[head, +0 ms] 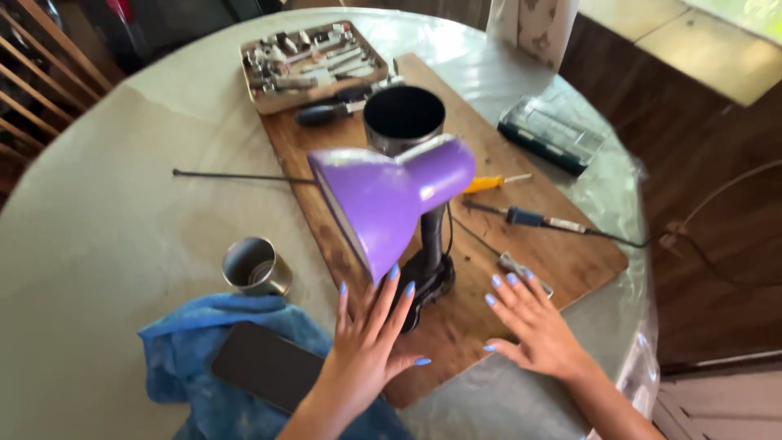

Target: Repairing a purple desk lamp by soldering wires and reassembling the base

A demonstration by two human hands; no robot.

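A purple desk lamp (383, 195) stands on a black base (428, 281) on a wooden board (521, 269). Its shade tilts down toward the left. My left hand (366, 338) is open, fingers spread, just below the shade and in front of the base, holding nothing. My right hand (533, 322) lies flat and open on the board to the right of the base, fingertips near a small grey tool (525, 273). The lamp's black cord runs off to the right.
Round table (122, 220) under a grey cover. Tray of metal tools (309, 61), black screwdriver (330, 110), dark cup (403, 118), yellow screwdriver (489, 182), soldering iron (529, 217), clear bit case (554, 134), thin rod (236, 175), metal cup (254, 266), phone (265, 365) on blue cloth (195, 326).
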